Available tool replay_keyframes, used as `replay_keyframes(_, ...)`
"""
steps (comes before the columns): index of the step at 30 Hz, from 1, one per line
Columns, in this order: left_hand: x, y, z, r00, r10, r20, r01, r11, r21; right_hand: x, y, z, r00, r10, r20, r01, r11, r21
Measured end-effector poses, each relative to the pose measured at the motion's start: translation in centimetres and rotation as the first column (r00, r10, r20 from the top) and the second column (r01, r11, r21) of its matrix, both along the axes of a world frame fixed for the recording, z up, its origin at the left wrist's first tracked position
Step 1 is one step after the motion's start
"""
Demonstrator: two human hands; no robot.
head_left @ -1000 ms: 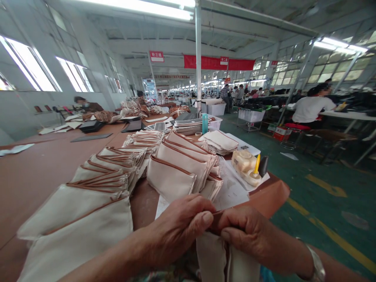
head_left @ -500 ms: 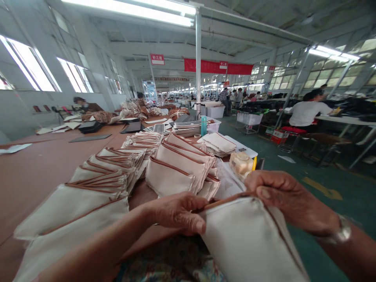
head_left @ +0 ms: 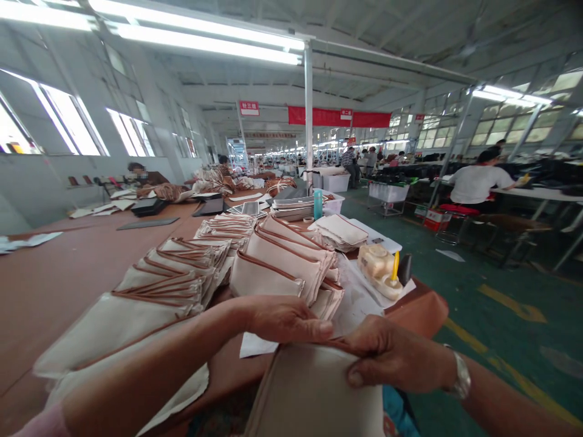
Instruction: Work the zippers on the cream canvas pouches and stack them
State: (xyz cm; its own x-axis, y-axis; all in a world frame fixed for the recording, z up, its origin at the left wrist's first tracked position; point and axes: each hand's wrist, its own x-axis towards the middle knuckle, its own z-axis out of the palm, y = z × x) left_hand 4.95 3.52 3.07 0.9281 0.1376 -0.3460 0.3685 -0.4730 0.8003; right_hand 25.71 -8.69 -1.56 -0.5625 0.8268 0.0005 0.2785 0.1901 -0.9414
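A cream fabric pouch piece with a brown edge hangs from both hands in front of my lap. My left hand pinches its top edge, thumb pointing right. Close beside it, my right hand grips the right end of that edge, the thumb flat on the cream face. A silvery bracelet circles my right wrist. Just beyond my hands lies a fanned stack of similar cream pieces. Another row of brown-edged pieces spreads to the left, partly behind my left forearm.
A translucent container with a yellow stick stands on white paper at the table's right corner, beside a dark cone. Farther back are a teal bottle and flat cream sheets. Co-workers sit at left and right.
The held piece has swung left and now hangs more upright. My right hand has moved left and down, closer to my left hand, uncovering the container with the yellow stick.
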Motion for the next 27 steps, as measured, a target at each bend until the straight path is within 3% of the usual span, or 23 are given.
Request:
replay_keyframes(2,-2.0,1.8,-1.6,0.998,0.031,-0.049,-0.039,0.984,-0.173,1.1,-0.1,-0.6,1.0,0.024,-0.007,-0.024,1.0,-0.012)
replay_keyframes(6,-3.8,2.2,-3.8,0.996,0.069,-0.049,-0.08,0.95,-0.301,3.2,0.4,-1.5,0.999,0.01,0.04,-0.008,0.999,-0.04)
replay_keyframes(9,-2.7,0.7,-3.4,0.992,0.122,0.034,-0.104,0.939,-0.328,2.9,1.0,-1.6,0.998,0.019,0.063,-0.015,0.998,-0.063)
replay_keyframes(14,-0.6,-1.1,-2.3,0.982,0.126,0.144,-0.094,0.973,-0.21,0.2,1.2,-1.4,0.971,-0.008,-0.24,-0.005,0.998,-0.055)
replay_keyframes(16,-0.6,-1.4,-2.4,0.978,0.134,0.157,-0.101,0.975,-0.2,-0.7,1.0,-1.7,0.958,-0.048,-0.282,0.033,0.998,-0.055)
replay_keyframes(22,-1.2,-1.6,-3.1,0.976,0.177,0.126,-0.154,0.973,-0.173,-1.2,0.3,-2.8,0.973,-0.134,-0.185,0.135,0.991,-0.008)
replay_keyframes(27,-0.4,-1.8,-3.3,0.972,0.212,0.104,-0.186,0.959,-0.216,-1.3,0.2,-3.2,0.954,-0.248,-0.168,0.232,0.967,-0.107)
